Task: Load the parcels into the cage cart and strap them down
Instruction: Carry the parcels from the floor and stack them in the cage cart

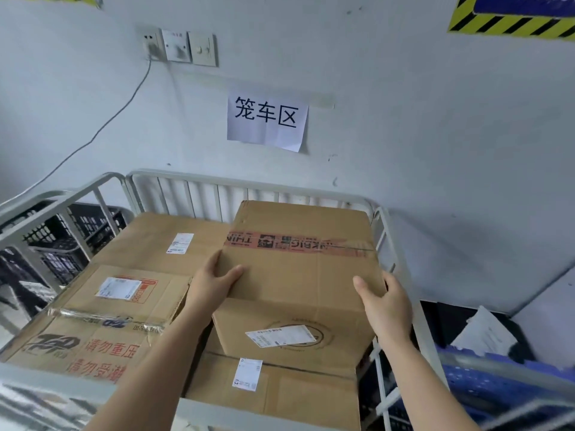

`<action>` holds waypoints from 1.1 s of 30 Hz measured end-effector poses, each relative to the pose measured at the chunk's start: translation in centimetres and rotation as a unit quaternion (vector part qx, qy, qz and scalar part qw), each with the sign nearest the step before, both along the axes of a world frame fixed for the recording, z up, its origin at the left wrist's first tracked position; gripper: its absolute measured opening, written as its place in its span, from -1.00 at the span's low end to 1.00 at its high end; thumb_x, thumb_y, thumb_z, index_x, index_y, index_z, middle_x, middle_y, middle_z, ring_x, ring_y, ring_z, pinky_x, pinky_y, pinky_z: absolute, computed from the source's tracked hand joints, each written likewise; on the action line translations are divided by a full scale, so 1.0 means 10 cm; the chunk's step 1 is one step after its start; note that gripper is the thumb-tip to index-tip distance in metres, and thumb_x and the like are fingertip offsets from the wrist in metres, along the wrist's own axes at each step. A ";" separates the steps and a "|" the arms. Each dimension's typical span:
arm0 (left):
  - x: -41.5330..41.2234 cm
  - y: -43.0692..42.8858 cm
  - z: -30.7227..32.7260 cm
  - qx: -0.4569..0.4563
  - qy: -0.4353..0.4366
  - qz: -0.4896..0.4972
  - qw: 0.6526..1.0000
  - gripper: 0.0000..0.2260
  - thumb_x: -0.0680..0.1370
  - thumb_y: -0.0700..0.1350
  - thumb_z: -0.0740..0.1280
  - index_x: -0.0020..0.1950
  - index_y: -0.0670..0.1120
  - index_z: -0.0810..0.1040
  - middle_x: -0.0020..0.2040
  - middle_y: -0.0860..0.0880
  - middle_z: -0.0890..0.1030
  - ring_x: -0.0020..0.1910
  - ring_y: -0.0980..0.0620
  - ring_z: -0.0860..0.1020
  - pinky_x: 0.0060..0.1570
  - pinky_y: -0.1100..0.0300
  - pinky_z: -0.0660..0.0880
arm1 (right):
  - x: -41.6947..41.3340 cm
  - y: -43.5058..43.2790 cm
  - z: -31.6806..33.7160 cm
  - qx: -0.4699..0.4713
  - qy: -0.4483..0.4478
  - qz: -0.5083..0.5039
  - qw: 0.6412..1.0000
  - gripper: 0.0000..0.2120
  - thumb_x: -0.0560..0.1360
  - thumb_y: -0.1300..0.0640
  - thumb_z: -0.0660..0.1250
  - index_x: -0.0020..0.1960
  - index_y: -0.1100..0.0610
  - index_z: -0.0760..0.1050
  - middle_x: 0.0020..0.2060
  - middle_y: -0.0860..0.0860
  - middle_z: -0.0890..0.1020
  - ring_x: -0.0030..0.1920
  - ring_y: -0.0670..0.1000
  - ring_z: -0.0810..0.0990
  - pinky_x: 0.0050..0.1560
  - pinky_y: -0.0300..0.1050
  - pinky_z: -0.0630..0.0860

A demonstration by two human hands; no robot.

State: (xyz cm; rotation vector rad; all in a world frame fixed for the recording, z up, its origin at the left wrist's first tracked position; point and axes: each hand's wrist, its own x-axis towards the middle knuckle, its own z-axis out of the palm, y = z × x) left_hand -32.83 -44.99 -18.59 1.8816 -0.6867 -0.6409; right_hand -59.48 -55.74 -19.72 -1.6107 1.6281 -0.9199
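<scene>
A person is holding a box (298, 275) by its sides, left hand (214, 283) and right hand (387, 306) clamping opposite edges, thumbs on top, likely squaring it over a lower box (273, 390) in the cart (217, 181), against its right rail.

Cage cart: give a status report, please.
Left hand, right hand grip taped parcel. Over lower parcel, inside cage cart. No strap visible.

Even, soft indoor light, faint shadows, wide-angle bending and blur toward the edges.
</scene>
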 end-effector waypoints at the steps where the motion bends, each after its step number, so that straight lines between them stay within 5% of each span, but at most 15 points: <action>1: 0.03 -0.08 -0.07 0.012 0.000 0.001 1.000 -0.37 0.48 0.05 0.45 0.49 0.00 0.31 0.34 -0.01 0.50 0.25 -0.03 0.50 0.26 -0.01 0.45 | 0.04 -0.10 -0.08 0.012 0.004 0.003 1.000 -0.38 0.41 -0.29 0.35 0.34 0.04 0.44 0.21 -0.03 0.59 0.22 0.06 0.56 0.20 0.14 0.52; 6: 0.25 -0.48 -0.48 0.056 0.046 -0.006 0.997 -0.22 0.34 0.17 0.49 0.49 0.05 0.28 0.32 -0.01 0.49 0.24 -0.04 0.50 0.25 -0.05 0.47 | 0.21 -0.54 -0.35 0.059 0.029 0.023 0.998 -0.56 0.47 -0.14 0.40 0.26 0.05 0.49 0.06 -0.06 0.63 0.08 0.04 0.59 0.09 0.05 0.55; 11: 0.51 -0.87 -0.81 0.096 0.081 -0.033 0.992 -0.35 0.51 -0.05 0.43 0.52 0.06 0.21 0.36 -0.08 0.46 0.27 -0.09 0.50 0.24 -0.09 0.48 | 0.41 -0.89 -0.61 0.100 0.051 0.026 0.993 -0.58 0.49 -0.06 0.40 0.28 0.08 0.47 0.07 -0.03 0.62 0.10 0.06 0.58 0.07 0.00 0.53; 14: 0.66 -1.13 -0.92 0.101 0.106 -0.056 0.988 -0.37 0.55 -0.19 0.37 0.55 0.00 0.16 0.32 0.04 0.40 0.29 -0.06 0.47 0.28 -0.05 0.45 | 0.56 -1.09 -0.78 0.122 0.057 0.012 0.991 -0.58 0.50 -0.02 0.40 0.30 0.09 0.45 0.02 -0.06 0.58 0.10 0.05 0.57 0.04 -0.04 0.50; 33: 1.57 -2.76 -1.94 0.199 0.063 -0.078 0.975 -0.39 0.56 -0.26 0.32 0.53 0.04 0.14 0.35 -0.11 0.42 0.24 -0.10 0.44 0.19 0.01 0.46 | 1.50 -2.50 -1.94 0.230 0.065 -0.020 0.971 -0.35 0.51 0.06 0.39 0.53 0.00 0.21 0.39 0.00 0.47 0.37 0.08 0.44 0.36 0.13 0.40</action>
